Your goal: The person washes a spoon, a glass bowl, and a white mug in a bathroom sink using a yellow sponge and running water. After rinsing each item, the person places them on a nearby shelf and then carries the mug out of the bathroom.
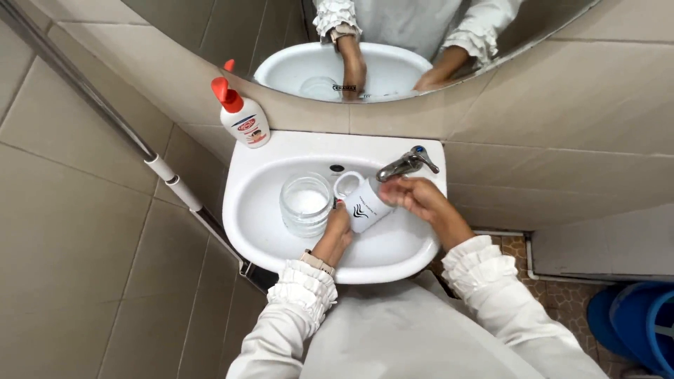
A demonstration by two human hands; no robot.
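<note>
Over the white washbasin (260,231) I hold a white mug (363,205) with a dark wavy print, tilted on its side, its handle toward the back. My left hand (335,228) grips the mug from below at its near side. My right hand (413,196) is closed over the mug's base end, just under the metal tap (404,165). A clear drinking glass (305,204) stands upright in the basin, to the left of the mug and touching distance from my left hand.
A white soap bottle with a red pump (241,114) stands on the basin's back left corner. A round mirror (365,49) hangs above. Tiled walls surround the basin; a pipe (168,175) runs along the left. A blue bucket (642,326) sits at lower right.
</note>
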